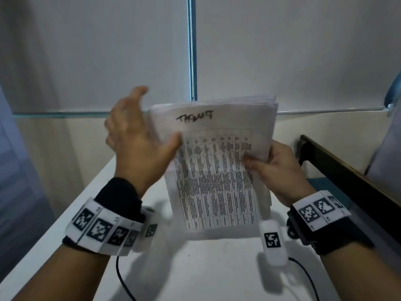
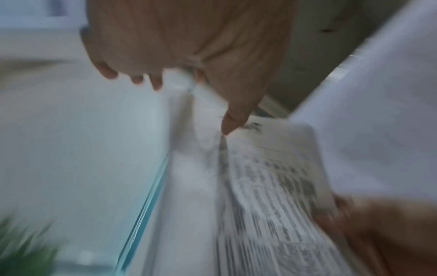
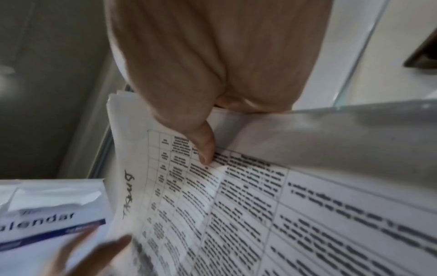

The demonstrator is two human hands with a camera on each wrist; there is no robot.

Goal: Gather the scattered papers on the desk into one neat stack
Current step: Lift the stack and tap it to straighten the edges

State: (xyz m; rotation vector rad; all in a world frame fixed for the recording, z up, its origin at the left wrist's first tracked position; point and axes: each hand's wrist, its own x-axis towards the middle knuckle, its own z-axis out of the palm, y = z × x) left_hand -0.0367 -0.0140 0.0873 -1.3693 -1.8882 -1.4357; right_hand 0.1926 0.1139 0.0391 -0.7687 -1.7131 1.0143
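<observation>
paper stack (image 1: 217, 170): held upright above white desk (image 1: 54, 242), bottom edge just over the desktop, printed table facing the person | right hand (image 1: 275, 170): pinching stack's right edge, thumb on front sheet | left hand (image 1: 134, 135): fingers spread and relaxed at stack's left edge, thumb touching front sheet | calendar sheet (image 3: 47, 220): beside stack.

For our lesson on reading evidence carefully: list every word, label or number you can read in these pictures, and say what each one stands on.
"alendar": blue print on the white sheet at the right wrist view's lower left; its first letter is cut off.
Black handwritten word on the top sheet of the paper stack: not clearly readable.
Printed table on that sheet: too blurred.
Square black-and-white markers on the wristbands: patterns, no words.
</observation>
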